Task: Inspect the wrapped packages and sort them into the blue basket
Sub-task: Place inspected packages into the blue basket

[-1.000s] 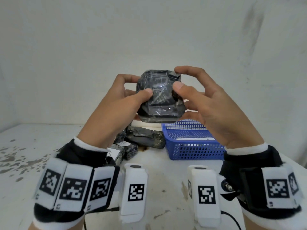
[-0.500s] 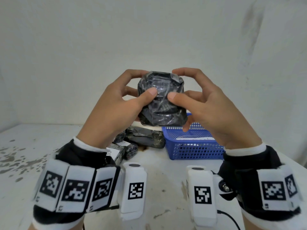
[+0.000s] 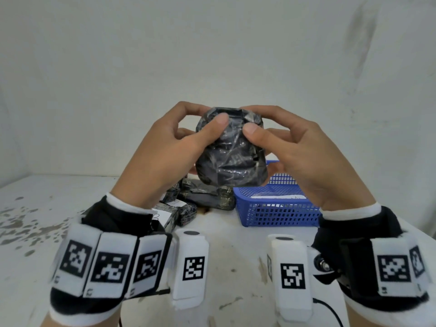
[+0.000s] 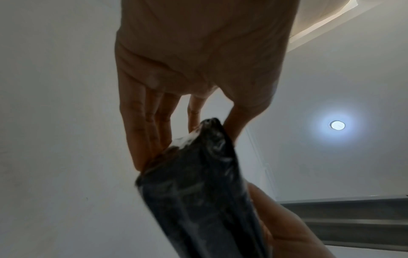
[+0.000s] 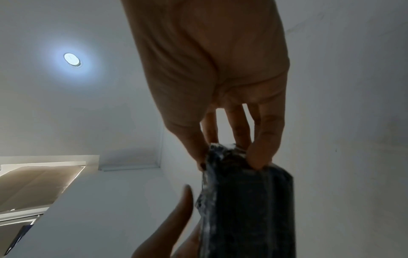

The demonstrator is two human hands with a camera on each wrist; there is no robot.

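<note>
A black package wrapped in shiny film is held up in the air in front of me, above the table. My left hand grips its left side, thumb on the near face and fingers curled behind. My right hand grips its right side the same way. Both wrist views show the package edge-on, pinched between thumb and fingers. The blue mesh basket stands on the table below and right of the package, with a white label or paper inside.
Several more black wrapped packages lie in a pile on the white table just left of the basket, some with white labels. A white wall rises close behind. The table's left part is paint-flecked.
The package has been turned in both hands, its top tipping away, and the thumbs have shifted up to its upper near edge. The hands sit slightly lower.
</note>
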